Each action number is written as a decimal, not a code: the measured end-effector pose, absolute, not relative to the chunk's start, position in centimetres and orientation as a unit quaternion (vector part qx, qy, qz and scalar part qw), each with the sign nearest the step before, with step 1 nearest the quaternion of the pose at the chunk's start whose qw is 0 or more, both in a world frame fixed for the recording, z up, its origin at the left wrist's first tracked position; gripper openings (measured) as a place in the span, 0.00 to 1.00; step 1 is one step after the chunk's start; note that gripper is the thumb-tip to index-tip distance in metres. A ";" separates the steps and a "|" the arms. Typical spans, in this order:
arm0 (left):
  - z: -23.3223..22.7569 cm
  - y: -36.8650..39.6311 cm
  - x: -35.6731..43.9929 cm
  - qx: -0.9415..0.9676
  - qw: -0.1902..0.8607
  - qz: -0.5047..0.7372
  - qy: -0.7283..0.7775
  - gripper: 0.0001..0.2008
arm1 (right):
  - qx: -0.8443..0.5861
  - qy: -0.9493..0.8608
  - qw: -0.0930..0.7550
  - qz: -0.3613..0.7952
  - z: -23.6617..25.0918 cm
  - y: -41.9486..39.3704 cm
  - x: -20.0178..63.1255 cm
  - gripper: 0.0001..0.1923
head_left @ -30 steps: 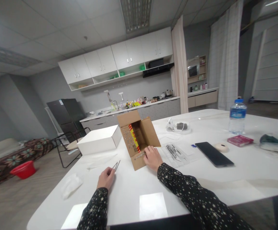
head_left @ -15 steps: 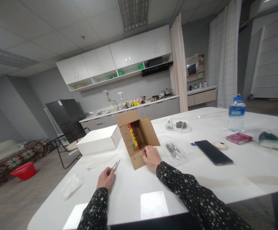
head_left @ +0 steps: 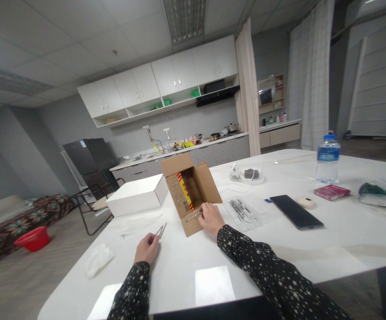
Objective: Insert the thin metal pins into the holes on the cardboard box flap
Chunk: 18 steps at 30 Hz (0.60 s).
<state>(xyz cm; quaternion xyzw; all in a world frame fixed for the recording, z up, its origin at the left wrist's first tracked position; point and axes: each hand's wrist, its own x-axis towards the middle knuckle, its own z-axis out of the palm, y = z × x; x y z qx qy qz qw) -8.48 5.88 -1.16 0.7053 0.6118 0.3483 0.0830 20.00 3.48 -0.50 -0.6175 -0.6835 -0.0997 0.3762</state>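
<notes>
Both arms in long black sleeves, left sleeve (head_left: pixel 131 291) and right sleeve (head_left: pixel 266 275), fabric scattered with small pale stars and dots, cuffs ending at the wrists, hands bare.

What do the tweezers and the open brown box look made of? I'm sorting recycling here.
The thin silver tweezers in the left hand look like bare metal: grey, slim, faintly shiny. The open brown box under the right hand looks like matte corrugated cardboard: tan folded flaps, with small shiny pieces, seemingly metal, along one flap.
</notes>
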 end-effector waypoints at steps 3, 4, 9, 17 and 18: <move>-1.3 6.0 -8.5 0.702 0.082 0.352 0.614 0.16 | -0.619 -0.683 0.375 -0.097 -0.5 3.5 20.0 0.04; -1.3 6.0 -8.5 0.700 0.082 0.355 0.614 0.16 | -0.618 -0.683 0.376 -0.096 -0.5 3.5 20.0 0.04; -1.3 6.0 -8.5 0.699 0.084 0.358 0.613 0.16 | -0.616 -0.683 0.383 -0.093 -0.5 3.5 20.0 0.05; -1.2 5.9 -8.6 0.699 0.097 0.351 0.615 0.15 | -0.608 -0.683 0.397 -0.080 -0.4 3.3 19.9 0.08; -1.2 5.9 -8.6 0.700 0.098 0.350 0.615 0.15 | -0.609 -0.682 0.397 -0.080 -0.4 3.3 19.9 0.08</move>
